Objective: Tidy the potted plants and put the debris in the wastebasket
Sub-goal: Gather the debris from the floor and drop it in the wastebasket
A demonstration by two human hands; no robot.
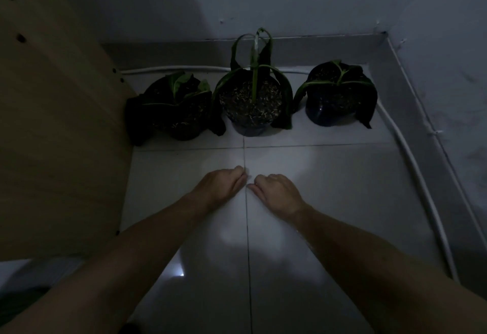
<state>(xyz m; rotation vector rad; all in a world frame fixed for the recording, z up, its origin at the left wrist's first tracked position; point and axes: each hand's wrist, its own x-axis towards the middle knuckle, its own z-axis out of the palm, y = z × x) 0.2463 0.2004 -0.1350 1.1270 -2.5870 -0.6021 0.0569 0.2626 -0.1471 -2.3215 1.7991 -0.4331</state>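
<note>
Three pots (251, 112) of speckled soil

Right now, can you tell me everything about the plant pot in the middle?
The middle pot is dark and round, maybe plastic, standing upright on the pale tiled floor near the wall. It is filled with dark soil speckled with pale bits. One thin green stem rises straight from the centre, and long leaves droop over the rim, some reaching the floor. It stands between two other pots. Neither hand touches it. The dim light hides finer detail.
</note>
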